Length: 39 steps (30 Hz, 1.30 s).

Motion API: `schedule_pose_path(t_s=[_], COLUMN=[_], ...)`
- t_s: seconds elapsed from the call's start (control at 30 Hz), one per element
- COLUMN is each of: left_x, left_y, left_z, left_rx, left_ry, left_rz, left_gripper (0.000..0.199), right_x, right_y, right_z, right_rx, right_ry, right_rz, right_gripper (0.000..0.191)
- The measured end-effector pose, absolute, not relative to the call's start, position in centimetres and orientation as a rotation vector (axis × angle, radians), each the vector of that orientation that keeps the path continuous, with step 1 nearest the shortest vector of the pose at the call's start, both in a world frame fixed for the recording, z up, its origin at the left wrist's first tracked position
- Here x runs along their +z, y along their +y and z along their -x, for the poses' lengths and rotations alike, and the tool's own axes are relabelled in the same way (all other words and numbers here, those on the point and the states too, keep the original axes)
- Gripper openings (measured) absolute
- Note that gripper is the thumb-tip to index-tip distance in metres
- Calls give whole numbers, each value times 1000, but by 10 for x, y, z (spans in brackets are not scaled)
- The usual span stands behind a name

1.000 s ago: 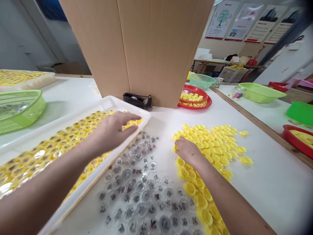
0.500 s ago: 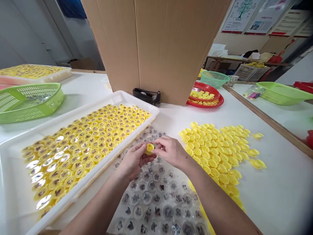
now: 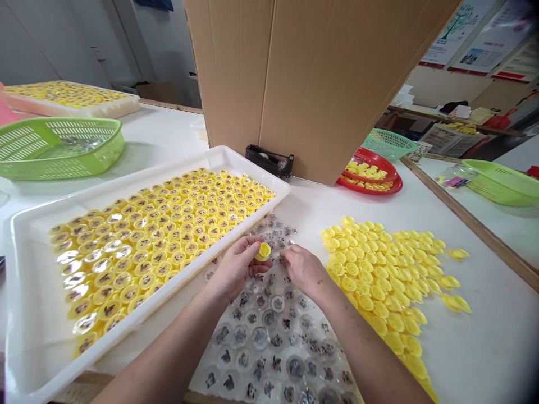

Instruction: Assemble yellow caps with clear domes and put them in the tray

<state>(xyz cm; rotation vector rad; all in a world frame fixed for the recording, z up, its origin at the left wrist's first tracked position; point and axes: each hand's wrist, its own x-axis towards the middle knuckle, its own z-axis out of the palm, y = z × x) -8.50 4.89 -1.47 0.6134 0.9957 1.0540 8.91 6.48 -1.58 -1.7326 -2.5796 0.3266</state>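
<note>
Between its thumb and fingers, my left hand (image 3: 241, 262) holds a small round yellow cup (image 3: 263, 252) with its open side up. Just right of it, my right hand (image 3: 304, 270) is low over the clear discs, its fingers pinched together; what they hold, if anything, is too small to tell. Clear round discs with dark printed figures (image 3: 269, 320) cover the table below both hands. To the left, a white tray (image 3: 25, 314) bears rows of yellow cups with printed pictures (image 3: 164, 235). Yellow pieces (image 3: 379, 269) lie spread out at the right.
A tall cardboard box (image 3: 311, 84) stands behind, with a black tape dispenser (image 3: 269, 161) at its foot. Red plates (image 3: 393, 184) hold yellow pieces. Green baskets (image 3: 63, 165) stand left and right. A second tray (image 3: 122, 106) is at the back left; a wooden strip (image 3: 471, 221) crosses the right.
My right hand has come away from the yellow cup and moved right. My left hand still holds the cup. The camera view has shifted, so the scene sits differently.
</note>
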Motion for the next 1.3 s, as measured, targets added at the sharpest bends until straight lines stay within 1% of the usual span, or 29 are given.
schedule_pose_path(t_s=[0.13, 0.43, 0.57, 0.7, 0.77, 0.83, 0.9, 0.97, 1.07, 1.13, 1.23, 1.3], left_x=[-17, -15, -14, -14, -14, -14, -14, -14, -12, -11, -11, -10], left_y=[48, 49, 49, 45, 41, 36, 33, 31, 30, 29, 27, 26], left_z=[84, 84, 85, 81, 76, 70, 65, 62, 62, 64, 66, 67], left_rx=[1058, 1085, 1089, 1074, 1038, 998, 981, 990, 1013, 1005, 965, 939], left_ry=[995, 1009, 1002, 972, 929, 881, 840, 809, 769, 753, 748, 740], left_rz=[-659, -643, -631, -622, -610, -587, -555, -514, -473, -495, -560, -606], left_gripper=[20, 21, 23, 27, 28, 28, 29, 30, 32, 37, 47, 49], right_x=[-17, -19, -16, -7, -3, 0, 1, 2, 3, 4, 9, 14], right_y=[61, 59, 56, 48, 42, 35, 27, 20, 13, 12, 14, 15], right_z=[-97, -98, -105, -106, -102, -96, -90, -86, -86, -88, -92, -97], right_rx=[397, 491, 553, 581, 478, 259, 65, -1, 46, 119, 240, 301], right_ry=[-2575, -2489, -2389, -2199, -2063, -1974, -1983, -2046, -2084, -2090, -2073, -2069], right_rz=[1649, 1618, 1593, 1588, 1561, 1481, 1370, 1271, 1155, 1124, 1164, 1206], right_gripper=[30, 10, 12, 9, 9, 10, 12, 14, 18, 19, 12, 14])
